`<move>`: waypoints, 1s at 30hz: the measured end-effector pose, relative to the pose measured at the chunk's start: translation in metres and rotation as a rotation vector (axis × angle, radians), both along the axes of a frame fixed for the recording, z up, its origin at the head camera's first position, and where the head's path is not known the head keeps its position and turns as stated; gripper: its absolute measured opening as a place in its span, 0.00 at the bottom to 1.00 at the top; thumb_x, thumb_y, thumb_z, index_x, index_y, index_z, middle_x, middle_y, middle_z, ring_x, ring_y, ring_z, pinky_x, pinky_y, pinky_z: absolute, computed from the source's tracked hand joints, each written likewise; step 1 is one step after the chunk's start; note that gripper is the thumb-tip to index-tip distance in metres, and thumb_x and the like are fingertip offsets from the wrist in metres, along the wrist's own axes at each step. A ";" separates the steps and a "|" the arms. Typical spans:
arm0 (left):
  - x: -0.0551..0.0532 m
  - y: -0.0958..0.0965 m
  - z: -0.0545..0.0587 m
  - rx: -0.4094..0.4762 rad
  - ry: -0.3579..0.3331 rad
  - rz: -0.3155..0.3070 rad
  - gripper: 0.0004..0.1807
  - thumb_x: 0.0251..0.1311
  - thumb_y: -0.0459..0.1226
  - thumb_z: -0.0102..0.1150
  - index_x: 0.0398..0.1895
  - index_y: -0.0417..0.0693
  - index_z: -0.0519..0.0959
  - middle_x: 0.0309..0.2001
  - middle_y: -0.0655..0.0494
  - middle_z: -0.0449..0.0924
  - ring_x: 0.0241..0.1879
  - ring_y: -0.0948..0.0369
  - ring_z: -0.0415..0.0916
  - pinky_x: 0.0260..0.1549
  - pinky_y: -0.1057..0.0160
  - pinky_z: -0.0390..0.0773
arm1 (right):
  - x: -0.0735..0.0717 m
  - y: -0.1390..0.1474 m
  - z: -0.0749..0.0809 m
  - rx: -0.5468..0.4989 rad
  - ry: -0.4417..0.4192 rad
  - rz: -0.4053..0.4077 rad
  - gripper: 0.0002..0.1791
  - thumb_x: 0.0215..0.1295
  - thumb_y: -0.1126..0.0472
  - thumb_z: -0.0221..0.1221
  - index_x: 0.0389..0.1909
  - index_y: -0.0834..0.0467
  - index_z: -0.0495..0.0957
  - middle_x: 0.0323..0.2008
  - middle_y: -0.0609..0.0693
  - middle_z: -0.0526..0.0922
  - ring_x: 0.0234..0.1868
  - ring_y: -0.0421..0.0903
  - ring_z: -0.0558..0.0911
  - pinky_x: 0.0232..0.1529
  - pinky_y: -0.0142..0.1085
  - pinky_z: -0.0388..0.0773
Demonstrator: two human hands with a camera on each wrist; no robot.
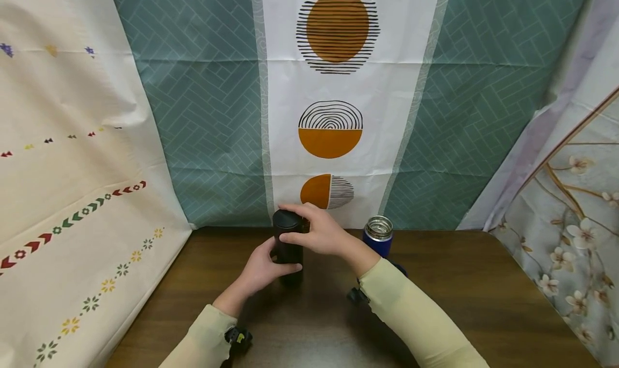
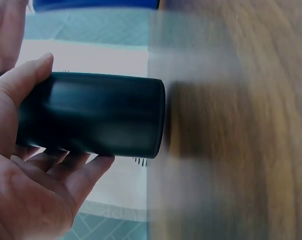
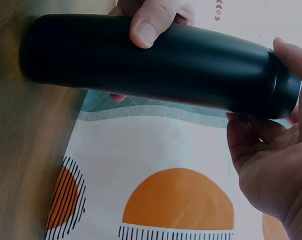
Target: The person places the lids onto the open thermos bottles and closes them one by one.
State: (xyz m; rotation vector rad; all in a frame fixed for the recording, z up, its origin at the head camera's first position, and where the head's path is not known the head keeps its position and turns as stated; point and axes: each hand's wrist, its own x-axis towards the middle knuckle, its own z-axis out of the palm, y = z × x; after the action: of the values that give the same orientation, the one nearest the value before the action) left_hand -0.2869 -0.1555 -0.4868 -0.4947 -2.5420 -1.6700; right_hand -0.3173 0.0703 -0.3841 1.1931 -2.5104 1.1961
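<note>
A black vacuum flask [image 1: 289,252] stands upright near the back of the table. My left hand [image 1: 261,271] grips its body, thumb on one side and fingers around the other, as the left wrist view also shows. Up at the top, my right hand [image 1: 323,232] holds the black lid [image 3: 285,95] between thumb and fingers. The lid sits on the flask, with a thin seam below it in the right wrist view. Whether the flask's base touches the table cannot be told for sure.
A blue flask [image 1: 378,244] with an uncovered steel mouth stands right of my right hand. Some dark blue item [image 1: 400,269] shows partly behind the right sleeve. The brown wooden table [image 1: 464,303] meets a patterned cloth [image 1: 217,115] at its back edge; more cloths hang at both sides.
</note>
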 end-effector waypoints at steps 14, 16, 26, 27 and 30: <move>-0.011 -0.011 -0.002 0.008 -0.025 0.059 0.40 0.57 0.47 0.88 0.72 0.59 0.80 0.62 0.57 0.86 0.62 0.53 0.83 0.65 0.40 0.82 | -0.017 -0.015 0.003 0.023 -0.041 0.026 0.38 0.74 0.44 0.72 0.82 0.42 0.74 0.76 0.48 0.78 0.67 0.50 0.78 0.65 0.58 0.80; -0.011 -0.011 -0.001 0.011 -0.025 0.061 0.40 0.57 0.47 0.88 0.72 0.58 0.80 0.61 0.56 0.86 0.61 0.53 0.83 0.64 0.40 0.83 | -0.019 -0.017 0.003 0.021 -0.044 0.034 0.38 0.74 0.44 0.72 0.82 0.43 0.74 0.76 0.48 0.78 0.66 0.50 0.78 0.65 0.59 0.80; -0.015 -0.015 -0.002 0.018 -0.038 0.075 0.40 0.58 0.48 0.88 0.72 0.55 0.79 0.61 0.55 0.86 0.61 0.51 0.83 0.61 0.41 0.84 | -0.028 -0.024 0.004 0.050 -0.068 0.050 0.38 0.77 0.45 0.70 0.84 0.42 0.71 0.78 0.47 0.76 0.68 0.49 0.78 0.67 0.54 0.79; -0.016 -0.015 -0.003 0.019 -0.038 0.076 0.40 0.58 0.48 0.88 0.72 0.55 0.79 0.61 0.54 0.86 0.61 0.50 0.83 0.61 0.40 0.84 | -0.029 -0.025 0.004 0.051 -0.069 0.051 0.38 0.77 0.45 0.70 0.84 0.41 0.71 0.78 0.47 0.76 0.69 0.49 0.79 0.68 0.54 0.79; -0.019 -0.017 -0.005 0.023 -0.031 0.074 0.40 0.58 0.48 0.87 0.73 0.54 0.79 0.61 0.54 0.86 0.61 0.50 0.83 0.62 0.40 0.83 | -0.031 -0.026 0.003 0.052 -0.070 0.051 0.38 0.77 0.44 0.70 0.84 0.41 0.71 0.79 0.47 0.75 0.69 0.49 0.79 0.68 0.53 0.79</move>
State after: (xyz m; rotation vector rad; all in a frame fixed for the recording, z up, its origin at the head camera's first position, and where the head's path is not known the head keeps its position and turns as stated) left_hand -0.3059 -0.1728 -0.4918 -0.3711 -2.5255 -1.6929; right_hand -0.3488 0.0439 -0.3810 1.2560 -2.5922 1.2117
